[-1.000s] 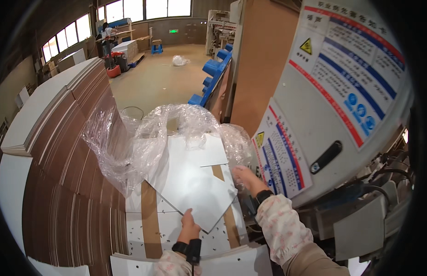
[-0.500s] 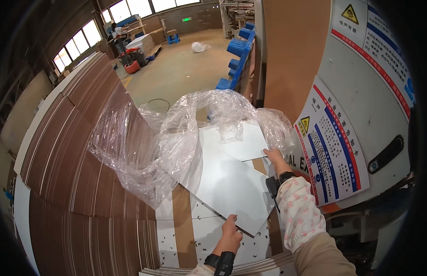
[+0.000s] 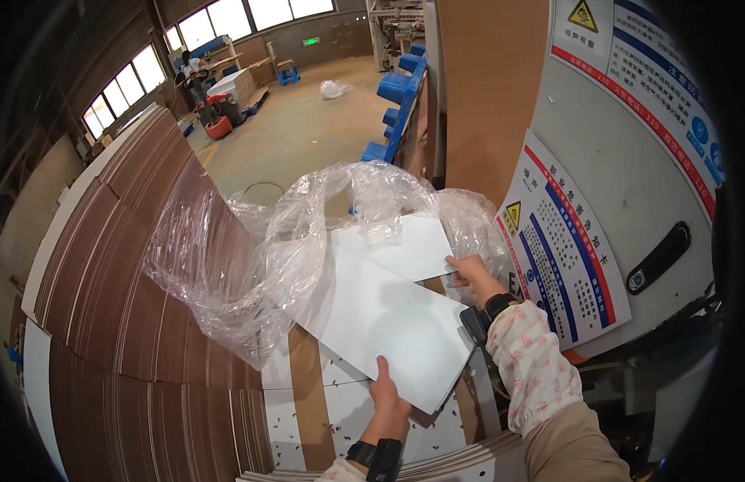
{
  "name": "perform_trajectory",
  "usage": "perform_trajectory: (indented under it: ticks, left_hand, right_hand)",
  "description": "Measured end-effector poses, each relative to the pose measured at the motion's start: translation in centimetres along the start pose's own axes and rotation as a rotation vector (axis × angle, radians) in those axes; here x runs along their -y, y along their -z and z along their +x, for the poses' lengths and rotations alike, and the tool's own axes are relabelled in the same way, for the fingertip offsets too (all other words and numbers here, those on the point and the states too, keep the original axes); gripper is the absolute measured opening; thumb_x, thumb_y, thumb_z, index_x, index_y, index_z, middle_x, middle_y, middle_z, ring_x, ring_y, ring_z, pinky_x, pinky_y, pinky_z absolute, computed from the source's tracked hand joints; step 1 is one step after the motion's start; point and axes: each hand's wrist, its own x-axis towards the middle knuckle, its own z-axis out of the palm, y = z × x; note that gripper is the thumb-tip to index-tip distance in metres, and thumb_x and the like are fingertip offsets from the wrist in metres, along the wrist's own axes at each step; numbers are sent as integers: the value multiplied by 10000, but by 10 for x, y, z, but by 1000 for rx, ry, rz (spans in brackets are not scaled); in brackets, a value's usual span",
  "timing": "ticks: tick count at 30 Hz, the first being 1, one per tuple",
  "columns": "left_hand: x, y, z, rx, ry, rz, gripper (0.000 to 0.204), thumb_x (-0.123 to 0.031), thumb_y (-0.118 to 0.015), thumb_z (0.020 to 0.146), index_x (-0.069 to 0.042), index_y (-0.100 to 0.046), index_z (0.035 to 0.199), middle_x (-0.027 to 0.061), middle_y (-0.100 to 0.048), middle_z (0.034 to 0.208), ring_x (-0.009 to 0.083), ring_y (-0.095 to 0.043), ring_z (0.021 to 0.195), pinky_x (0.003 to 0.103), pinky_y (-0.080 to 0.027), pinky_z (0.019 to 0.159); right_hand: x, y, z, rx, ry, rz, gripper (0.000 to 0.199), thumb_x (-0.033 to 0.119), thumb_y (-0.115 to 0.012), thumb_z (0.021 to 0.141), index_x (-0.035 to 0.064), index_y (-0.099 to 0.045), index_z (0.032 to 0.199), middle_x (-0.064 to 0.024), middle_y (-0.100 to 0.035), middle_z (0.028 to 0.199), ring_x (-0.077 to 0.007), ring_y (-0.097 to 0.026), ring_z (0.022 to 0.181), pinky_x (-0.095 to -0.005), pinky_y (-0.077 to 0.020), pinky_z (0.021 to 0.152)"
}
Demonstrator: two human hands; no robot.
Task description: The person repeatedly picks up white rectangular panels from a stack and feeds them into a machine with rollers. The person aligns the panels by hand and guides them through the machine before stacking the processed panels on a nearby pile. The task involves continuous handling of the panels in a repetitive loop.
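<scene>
A smooth white panel (image 3: 417, 345) lies aslant in front of me, over a surface with brown strips and small dark marks. My left hand (image 3: 388, 411) grips its near left edge, the thumb on top and the other fingers mostly hidden. Beyond it is another white panel (image 3: 427, 247). My right hand (image 3: 474, 275) pinches that one at its near right corner. Crumpled clear plastic film (image 3: 296, 257) drapes over the far and left parts of the panels. Black bands with small devices sit on both wrists.
Tall stacks of brown-edged boards (image 3: 107, 265) rise on the left. At right stands a grey machine cabinet (image 3: 585, 161) with warning signs and a black handle (image 3: 660, 257). A blue plastic pallet (image 3: 398, 104) stands upright ahead. Far off, a person (image 3: 192, 68) is near a red pallet truck (image 3: 220, 116).
My left hand has shifted left and up, its thumb now lying on the near panel. The near panel's front corner has moved slightly. My right hand stays at the far panel's corner. The view has turned slightly.
</scene>
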Motion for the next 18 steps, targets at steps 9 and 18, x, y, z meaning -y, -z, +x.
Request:
perform_trajectory:
  ticks: [9, 18]
  left_hand:
    - [-50, -25, -45, 108, -103, -17, 516, -410, -431, 918, 3, -429, 1226, 143, -511, 1201, 289, -527, 1068, 424, -456, 883]
    - [-62, -17, -46, 141, -163, 7, 522, -397, -436, 916, 6, -404, 1247, 147, -507, 1209, 304, -528, 1067, 428, -456, 891]
  right_hand:
    - [18, 9, -16, 137, 9, 179, 167, -38, -579, 783, -60, -497, 927, -154, -573, 898, -288, -624, 805, -329, -579, 634]
    - [-4, 12, -34, 81, 75, 370, 183, -56, -558, 784, -98, -549, 962, -160, -596, 848, -245, -623, 666, -295, -572, 569]
